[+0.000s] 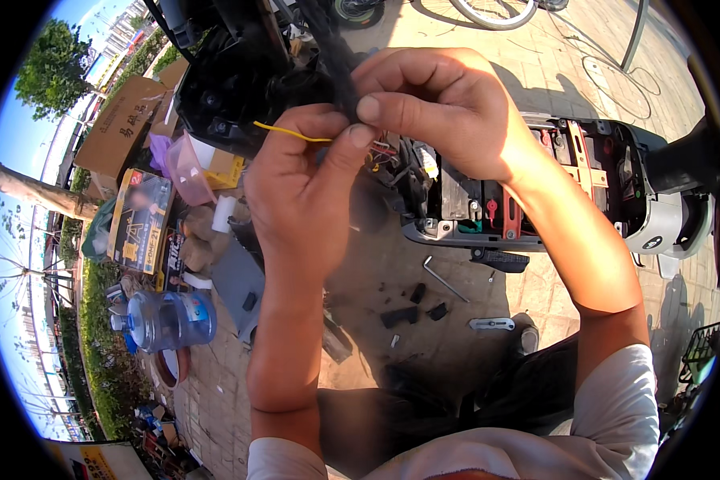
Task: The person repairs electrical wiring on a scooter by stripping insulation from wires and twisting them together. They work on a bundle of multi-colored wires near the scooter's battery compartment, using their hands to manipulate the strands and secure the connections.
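My hands meet in front of the scooter's dark front body, fingertips almost touching. My left hand [296, 184] is closed in a pinch, with a thin yellow wire [284, 130] passing between its fingers and one end sticking out to the left. From the right, my right hand [448, 112] pinches a black, cable-like strip [338, 68] that runs upward from the fingertips. Where wire and strip meet is hidden by the thumbs. Just below the right hand, more loose wires [388, 150] hang by the opened scooter body [456, 232].
Batteries with red straps [510, 212] sit inside the scooter. On the paving lie a hex key [446, 278], a utility knife [492, 324] and black scraps [400, 317]. A large water bottle [172, 320], cardboard boxes [120, 128] and a pink tub [188, 168] stand at the left.
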A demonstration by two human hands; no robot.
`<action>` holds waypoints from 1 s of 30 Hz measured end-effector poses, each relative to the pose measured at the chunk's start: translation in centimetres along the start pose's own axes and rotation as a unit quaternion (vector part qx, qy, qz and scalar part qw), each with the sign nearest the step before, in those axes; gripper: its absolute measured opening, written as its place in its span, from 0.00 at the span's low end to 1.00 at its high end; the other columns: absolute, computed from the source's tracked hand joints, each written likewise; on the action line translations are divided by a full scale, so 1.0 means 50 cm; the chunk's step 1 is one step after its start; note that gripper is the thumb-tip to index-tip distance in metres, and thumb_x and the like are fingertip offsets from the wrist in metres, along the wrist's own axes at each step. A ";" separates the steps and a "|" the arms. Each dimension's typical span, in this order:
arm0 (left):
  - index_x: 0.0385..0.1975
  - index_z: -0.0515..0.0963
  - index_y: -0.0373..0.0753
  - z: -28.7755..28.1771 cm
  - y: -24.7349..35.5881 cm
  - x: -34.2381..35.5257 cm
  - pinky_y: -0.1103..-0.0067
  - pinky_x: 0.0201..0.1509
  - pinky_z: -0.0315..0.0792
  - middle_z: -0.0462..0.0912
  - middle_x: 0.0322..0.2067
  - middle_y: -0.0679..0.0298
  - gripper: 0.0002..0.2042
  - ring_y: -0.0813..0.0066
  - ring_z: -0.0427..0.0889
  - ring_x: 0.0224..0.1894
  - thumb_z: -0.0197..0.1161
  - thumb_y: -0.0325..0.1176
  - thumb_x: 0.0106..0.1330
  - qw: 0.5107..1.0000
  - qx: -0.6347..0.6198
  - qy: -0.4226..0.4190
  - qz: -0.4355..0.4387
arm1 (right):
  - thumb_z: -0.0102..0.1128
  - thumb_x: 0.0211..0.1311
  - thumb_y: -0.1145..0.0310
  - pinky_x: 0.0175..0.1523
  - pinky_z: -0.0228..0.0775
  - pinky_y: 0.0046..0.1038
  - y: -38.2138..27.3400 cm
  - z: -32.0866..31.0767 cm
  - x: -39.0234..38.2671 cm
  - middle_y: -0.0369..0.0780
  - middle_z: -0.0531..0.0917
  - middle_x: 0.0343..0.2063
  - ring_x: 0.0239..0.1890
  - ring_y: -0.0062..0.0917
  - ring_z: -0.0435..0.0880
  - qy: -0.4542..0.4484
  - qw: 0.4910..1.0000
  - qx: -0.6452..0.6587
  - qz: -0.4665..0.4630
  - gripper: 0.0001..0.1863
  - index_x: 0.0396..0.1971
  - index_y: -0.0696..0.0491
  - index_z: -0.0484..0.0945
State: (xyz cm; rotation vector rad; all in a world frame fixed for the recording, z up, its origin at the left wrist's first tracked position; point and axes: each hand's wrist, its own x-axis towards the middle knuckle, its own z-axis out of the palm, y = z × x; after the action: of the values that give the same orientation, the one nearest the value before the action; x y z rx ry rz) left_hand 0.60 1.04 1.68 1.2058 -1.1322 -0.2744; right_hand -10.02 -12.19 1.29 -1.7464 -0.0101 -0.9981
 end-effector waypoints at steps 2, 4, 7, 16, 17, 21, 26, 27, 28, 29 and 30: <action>0.36 0.75 0.30 -0.006 0.002 0.002 0.87 0.39 0.71 0.80 0.33 0.65 0.06 0.83 0.77 0.34 0.63 0.24 0.63 0.999 -0.019 -0.018 -0.018 | 0.63 0.55 0.68 0.34 0.72 0.22 0.003 -0.002 0.002 0.39 0.83 0.23 0.27 0.18 0.80 -0.005 1.000 0.010 -0.002 0.10 0.32 0.59 0.82; 0.39 0.75 0.30 -0.014 0.002 0.002 0.85 0.46 0.72 0.81 0.36 0.62 0.07 0.80 0.78 0.38 0.62 0.23 0.63 0.998 -0.023 -0.033 -0.047 | 0.62 0.57 0.70 0.36 0.72 0.21 0.000 -0.004 0.003 0.38 0.82 0.26 0.29 0.17 0.80 -0.023 1.000 0.014 0.015 0.09 0.33 0.60 0.81; 0.40 0.75 0.29 -0.018 -0.006 0.004 0.82 0.47 0.73 0.81 0.37 0.60 0.07 0.78 0.79 0.38 0.60 0.23 0.65 0.996 -0.053 -0.037 -0.064 | 0.60 0.61 0.74 0.39 0.73 0.18 -0.011 -0.010 0.002 0.36 0.80 0.33 0.34 0.16 0.78 -0.054 0.998 0.009 0.042 0.08 0.37 0.62 0.79; 0.42 0.76 0.29 -0.018 -0.014 0.004 0.87 0.43 0.70 0.81 0.33 0.66 0.10 0.85 0.76 0.35 0.60 0.28 0.66 0.993 -0.099 -0.017 -0.055 | 0.59 0.59 0.73 0.39 0.74 0.22 -0.006 -0.005 0.001 0.40 0.82 0.33 0.33 0.21 0.81 -0.034 0.994 -0.078 -0.064 0.07 0.33 0.62 0.81; 0.42 0.76 0.29 -0.019 -0.016 0.004 0.88 0.43 0.70 0.81 0.33 0.66 0.10 0.85 0.76 0.35 0.60 0.28 0.66 0.994 -0.094 -0.017 -0.054 | 0.60 0.56 0.72 0.37 0.74 0.24 0.001 0.002 0.001 0.42 0.82 0.28 0.30 0.24 0.82 -0.011 0.994 -0.077 -0.080 0.07 0.32 0.60 0.81; 0.41 0.77 0.29 -0.023 -0.011 0.002 0.88 0.39 0.69 0.80 0.32 0.68 0.10 0.86 0.75 0.34 0.60 0.29 0.66 0.997 -0.052 0.000 -0.060 | 0.62 0.51 0.70 0.33 0.73 0.27 0.002 0.014 0.005 0.43 0.82 0.23 0.26 0.29 0.82 0.020 0.993 -0.077 -0.084 0.08 0.28 0.58 0.82; 0.39 0.78 0.30 -0.008 0.013 -0.004 0.86 0.34 0.69 0.80 0.27 0.67 0.09 0.86 0.74 0.30 0.62 0.30 0.66 0.989 0.145 0.031 -0.023 | 0.60 0.53 0.78 0.37 0.76 0.21 -0.037 0.012 0.002 0.38 0.81 0.30 0.31 0.18 0.80 -0.003 0.983 -0.176 -0.050 0.05 0.30 0.62 0.79; 0.38 0.78 0.30 -0.009 0.013 -0.005 0.85 0.33 0.69 0.80 0.26 0.67 0.09 0.86 0.74 0.29 0.62 0.30 0.66 0.980 0.196 0.032 0.012 | 0.60 0.51 0.78 0.36 0.75 0.21 -0.041 0.015 0.003 0.38 0.81 0.28 0.29 0.18 0.80 0.004 0.976 -0.206 -0.066 0.05 0.30 0.61 0.79; 0.38 0.78 0.31 -0.009 0.011 -0.005 0.85 0.32 0.69 0.80 0.25 0.67 0.08 0.86 0.74 0.28 0.62 0.30 0.65 0.967 0.247 0.034 0.047 | 0.60 0.51 0.78 0.35 0.75 0.21 -0.043 0.018 0.003 0.38 0.80 0.27 0.28 0.18 0.79 0.013 0.970 -0.226 -0.087 0.05 0.29 0.61 0.78; 0.38 0.78 0.31 -0.012 0.007 -0.005 0.84 0.32 0.70 0.80 0.25 0.66 0.08 0.85 0.74 0.28 0.62 0.30 0.66 0.966 0.249 0.028 0.065 | 0.59 0.50 0.78 0.34 0.75 0.22 -0.045 0.022 0.003 0.38 0.80 0.25 0.27 0.18 0.79 0.022 0.963 -0.247 -0.108 0.05 0.29 0.61 0.77; 0.38 0.78 0.31 -0.016 0.000 -0.003 0.84 0.32 0.70 0.80 0.25 0.65 0.08 0.85 0.74 0.27 0.61 0.30 0.66 0.964 0.251 0.023 0.083 | 0.59 0.49 0.78 0.33 0.74 0.22 -0.044 0.025 0.005 0.38 0.79 0.24 0.26 0.18 0.79 0.031 0.955 -0.267 -0.128 0.05 0.28 0.60 0.77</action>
State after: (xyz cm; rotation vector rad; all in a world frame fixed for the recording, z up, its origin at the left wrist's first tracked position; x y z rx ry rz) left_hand 1.18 1.63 1.64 1.5377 -1.2972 0.1816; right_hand -10.10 -10.35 3.05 -2.2444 0.0813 -1.3320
